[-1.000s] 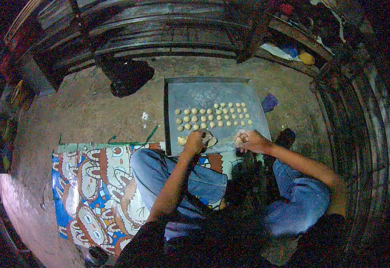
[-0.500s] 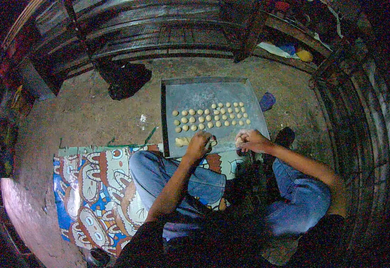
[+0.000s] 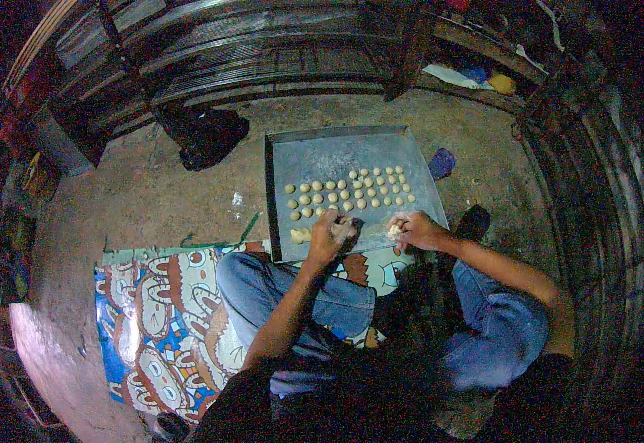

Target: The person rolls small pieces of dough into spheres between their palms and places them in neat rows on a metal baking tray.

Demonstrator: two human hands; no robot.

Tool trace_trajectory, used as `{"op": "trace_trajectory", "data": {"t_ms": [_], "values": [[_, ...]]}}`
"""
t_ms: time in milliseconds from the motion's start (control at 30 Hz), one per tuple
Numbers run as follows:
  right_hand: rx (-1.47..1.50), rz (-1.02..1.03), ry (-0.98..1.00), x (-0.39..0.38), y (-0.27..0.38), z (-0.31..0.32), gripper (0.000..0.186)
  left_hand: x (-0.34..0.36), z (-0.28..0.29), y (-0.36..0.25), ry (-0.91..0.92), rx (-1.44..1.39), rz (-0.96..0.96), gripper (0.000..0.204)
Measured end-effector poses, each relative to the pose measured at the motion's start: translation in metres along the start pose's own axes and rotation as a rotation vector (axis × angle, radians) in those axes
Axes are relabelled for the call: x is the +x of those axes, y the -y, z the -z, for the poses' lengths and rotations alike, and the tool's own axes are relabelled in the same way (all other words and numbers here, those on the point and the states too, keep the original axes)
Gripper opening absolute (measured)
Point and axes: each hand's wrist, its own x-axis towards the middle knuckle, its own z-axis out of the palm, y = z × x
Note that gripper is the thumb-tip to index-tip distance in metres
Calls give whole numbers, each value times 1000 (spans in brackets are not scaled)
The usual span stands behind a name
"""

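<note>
Head view: farthest left on my feed I see a glossy mat (image 3: 161, 325) printed with cartoon figures in blue, white and brown, lying on the grey-brown floor (image 3: 145, 203). Next along, beyond the mat, I make out a black bundle (image 3: 211, 136), then a small white smear (image 3: 237, 198) on the floor. Moving right, I reach the wide metal tray (image 3: 322, 151), with folded legs in blue jeans (image 3: 255, 284) on its near side. Small pale dough balls (image 3: 346, 195) sit in rows across its middle, and a short strip of dough (image 3: 300, 235) lies at its near left, just beside the left hand (image 3: 333, 232). That hand is over the near edge with fingers curled in; something dark shows at its fingertips, but I can't make out what it is or how firmly they press. Well apart from it, over the tray's near right, my right hand (image 3: 416, 230) has its fingers bunched around a pale lump of dough (image 3: 394, 232), pinching it. Last, past the tray's right side, I see a purplish item (image 3: 442, 163) on the floor
</note>
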Motion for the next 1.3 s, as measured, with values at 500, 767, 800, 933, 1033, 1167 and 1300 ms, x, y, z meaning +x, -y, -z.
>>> {"op": "trace_trajectory", "data": {"t_ms": [500, 767, 800, 933, 1033, 1167, 1300], "values": [[113, -211, 59, 1, 23, -9, 46, -24, -33, -48, 129, 10, -209, 18], [217, -152, 9, -3, 25, -10, 43, -32, -35, -49, 75, -108, 101, 19], [232, -171, 7, -2, 18, -9, 41, -31, -35, -50, 73, -117, 83, 18], [172, -243, 58, 8, 15, -11, 35, -30, -32, -42, 104, -121, 46, 17], [170, -222, 40, 6, 11, -7, 30, -25, -27, -41, 173, 63, -104, 26], [305, -202, -20, -9, 22, 5, 28, -3, -14, -41, 226, -43, 139, 38], [214, -162, -8, -4, 20, 4, 29, -2, -13, 23, 203, 134, 102, 39]]}}
